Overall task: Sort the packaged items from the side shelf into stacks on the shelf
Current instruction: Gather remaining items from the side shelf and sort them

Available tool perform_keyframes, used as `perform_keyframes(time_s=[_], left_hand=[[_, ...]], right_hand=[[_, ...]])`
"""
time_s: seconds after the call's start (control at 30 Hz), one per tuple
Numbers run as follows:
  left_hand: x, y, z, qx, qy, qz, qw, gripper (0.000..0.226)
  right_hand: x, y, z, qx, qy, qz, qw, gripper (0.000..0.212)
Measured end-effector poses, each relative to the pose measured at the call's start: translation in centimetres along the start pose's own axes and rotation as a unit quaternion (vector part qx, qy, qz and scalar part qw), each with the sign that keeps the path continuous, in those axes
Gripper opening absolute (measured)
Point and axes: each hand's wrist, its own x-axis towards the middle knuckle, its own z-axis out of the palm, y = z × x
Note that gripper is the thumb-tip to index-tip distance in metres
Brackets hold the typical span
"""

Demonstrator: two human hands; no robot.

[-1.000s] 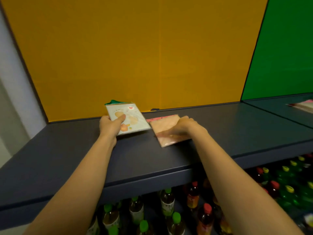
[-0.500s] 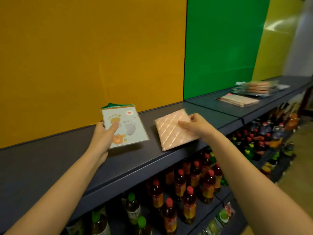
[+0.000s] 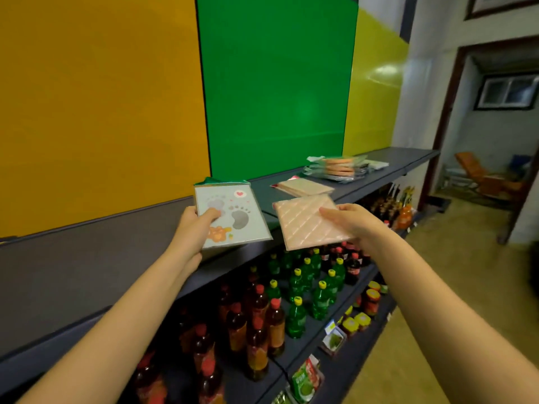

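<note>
My left hand (image 3: 194, 228) grips a pale blue paw-print packet (image 3: 233, 218) with a green packet edge showing behind its top, held just above the dark shelf (image 3: 87, 258). My right hand (image 3: 348, 223) holds a pink quilted packet (image 3: 309, 224) by its right edge, out past the shelf's front lip. Farther right on the shelf lies a flat stack of matching pink packets (image 3: 304, 186). Beyond it sits a loose pile of mixed clear-wrapped packets (image 3: 338, 167) with orange ones on top.
Orange, green and yellow panels back the shelf. Lower shelves hold red-capped brown bottles (image 3: 256, 325), green bottles (image 3: 309, 287) and small jars (image 3: 370, 298). A doorway (image 3: 481, 141) and an orange chair (image 3: 478, 176) are at the far right.
Both hands have lifted their packets off the shelf and carried them rightward. The view has swung right, so the pink stack and mixed pile are closer.
</note>
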Motion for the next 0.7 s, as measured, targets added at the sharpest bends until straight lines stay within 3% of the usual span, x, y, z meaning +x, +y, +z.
perform_keyframes(time_s=[0.17,0.33,0.7], left_hand=[[1.2,-0.7,6.9,-0.008,0.003,-0.023,1.000,0.034],[3.2,-0.6,11.9,0.009,0.015,-0.031,0.999,0.031],[12.7,0.1,18.7,0.020,0.056,-0.004,0.998,0.023]], right_hand=[[3.8,1.1,-5.7,0.068,-0.042,0.023,0.997,0.014],[8.0,1.6,-9.8,0.048,-0.056,0.010,0.997,0.007],[21.1,1.7,-11.5,0.035,-0.098,-0.032,0.994,0.010]])
